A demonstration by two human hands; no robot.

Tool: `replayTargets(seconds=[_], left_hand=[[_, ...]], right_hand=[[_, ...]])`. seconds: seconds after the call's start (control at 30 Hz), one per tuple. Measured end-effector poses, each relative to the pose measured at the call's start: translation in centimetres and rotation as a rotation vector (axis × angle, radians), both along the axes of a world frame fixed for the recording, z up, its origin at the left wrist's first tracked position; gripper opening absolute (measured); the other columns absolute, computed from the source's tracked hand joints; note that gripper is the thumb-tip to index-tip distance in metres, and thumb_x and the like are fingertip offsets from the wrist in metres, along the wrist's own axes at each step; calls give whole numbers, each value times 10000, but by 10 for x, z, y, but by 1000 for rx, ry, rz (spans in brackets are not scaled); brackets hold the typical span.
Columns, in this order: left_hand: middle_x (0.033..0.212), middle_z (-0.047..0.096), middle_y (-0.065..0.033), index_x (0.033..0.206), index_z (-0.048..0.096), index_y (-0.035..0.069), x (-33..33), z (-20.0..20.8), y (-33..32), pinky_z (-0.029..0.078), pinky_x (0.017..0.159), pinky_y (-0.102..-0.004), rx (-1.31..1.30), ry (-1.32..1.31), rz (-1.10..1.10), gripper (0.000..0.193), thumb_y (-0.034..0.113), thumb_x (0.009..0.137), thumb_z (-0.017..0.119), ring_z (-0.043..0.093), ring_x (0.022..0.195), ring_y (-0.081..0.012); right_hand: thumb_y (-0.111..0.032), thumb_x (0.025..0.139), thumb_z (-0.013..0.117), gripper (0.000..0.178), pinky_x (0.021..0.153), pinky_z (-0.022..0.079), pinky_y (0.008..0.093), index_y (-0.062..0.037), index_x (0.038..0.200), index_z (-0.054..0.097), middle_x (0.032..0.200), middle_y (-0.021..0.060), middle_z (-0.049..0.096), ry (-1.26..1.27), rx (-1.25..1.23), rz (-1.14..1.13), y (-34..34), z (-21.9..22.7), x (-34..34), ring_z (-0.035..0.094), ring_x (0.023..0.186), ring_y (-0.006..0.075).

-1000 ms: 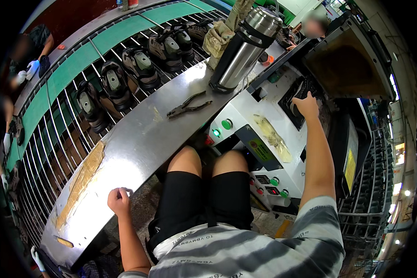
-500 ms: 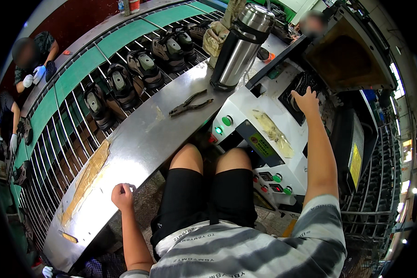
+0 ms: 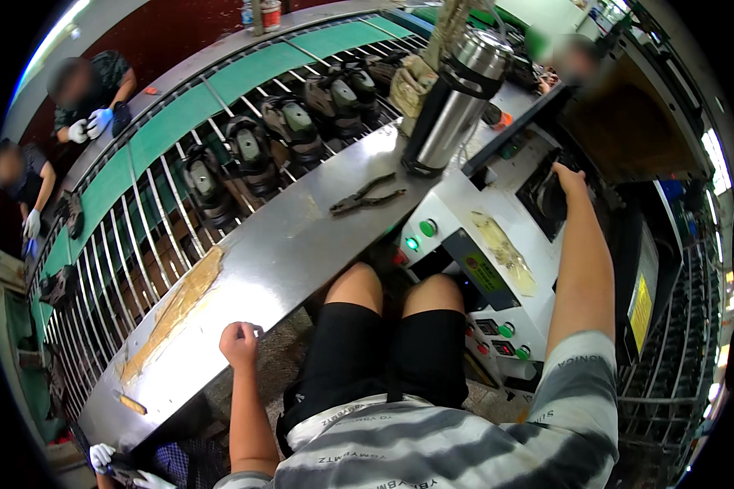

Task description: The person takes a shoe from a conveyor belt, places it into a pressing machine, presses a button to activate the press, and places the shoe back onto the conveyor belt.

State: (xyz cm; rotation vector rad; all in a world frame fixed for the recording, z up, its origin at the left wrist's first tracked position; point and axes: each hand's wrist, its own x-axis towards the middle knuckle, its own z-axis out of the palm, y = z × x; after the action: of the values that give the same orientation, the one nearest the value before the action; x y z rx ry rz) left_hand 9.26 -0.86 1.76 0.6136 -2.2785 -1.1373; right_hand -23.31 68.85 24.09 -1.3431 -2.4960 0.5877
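Note:
My right hand (image 3: pixel 572 179) reaches into the white machine (image 3: pixel 457 236). Its fingers curl round a dark shoe-like piece (image 3: pixel 551 198) on the machine's black bed; its exact kind is hard to make out. Over the metal table's near edge my left hand (image 3: pixel 239 345) is closed, with a small dark bit showing at its fingertips. Pliers (image 3: pixel 367 196) lie on the metal table (image 3: pixel 277 244) with their handles apart. Beyond the table, several brown and grey shoes (image 3: pixel 249 151) stand in a row on the roller rack.
A steel flask (image 3: pixel 455 102) stands beside the machine. The machine's heavy lid (image 3: pixel 648 110) is raised. A green belt strip (image 3: pixel 171 114) runs along the roller rack. Two co-workers in gloves (image 3: pixel 98 122) are at the far left; more gloved hands (image 3: pixel 102 456) show at lower left.
The view has shifted, moving the scene right and slightly down. My right hand's spread fingers have closed on the dark piece. My left hand stays closed.

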Motion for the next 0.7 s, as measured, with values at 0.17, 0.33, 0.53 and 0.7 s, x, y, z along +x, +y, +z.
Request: replayTargets(seconds=[0.17, 0.33, 0.53, 0.7], left_hand=[[583, 559, -120, 614, 569, 2, 5, -22, -10, 447, 518, -331, -50, 22, 23, 135, 47, 730, 621, 556, 523, -243], [596, 581, -128, 603, 601, 31, 2, -4, -7, 476, 539, -368, -199, 1, 36, 142, 121, 705, 642, 573, 545, -290], [646, 614, -133, 648, 634, 40, -2, 2, -8, 490, 603, -420, -143, -96, 50, 192, 207, 740, 610, 602, 622, -326], [918, 682, -101, 1046, 661, 60, -6, 39, 65, 510, 788, -333, 505, -267, -442, 289, 253, 831, 681, 640, 859, -189]], right_hand=[[-333, 598, 725, 903, 1019, 392, 419, 85, 1336, 416, 1310, 280, 506, 216, 64, 58, -3, -5, 14, 489, 1231, 378], [-449, 677, 787, 963, 1021, 391, 455, 9, 1397, 341, 1338, 226, 477, 667, 328, 175, -34, -27, 94, 486, 1218, 380], [-81, 784, 729, 670, 1015, 396, 374, 81, 1339, 391, 1304, 179, 508, 1078, -189, 425, -72, -75, 214, 519, 1126, 271], [1, 725, 648, 524, 1050, 357, 396, 84, 1230, 535, 1255, 161, 562, 1174, -608, 618, -108, -132, 261, 538, 1122, 297]])
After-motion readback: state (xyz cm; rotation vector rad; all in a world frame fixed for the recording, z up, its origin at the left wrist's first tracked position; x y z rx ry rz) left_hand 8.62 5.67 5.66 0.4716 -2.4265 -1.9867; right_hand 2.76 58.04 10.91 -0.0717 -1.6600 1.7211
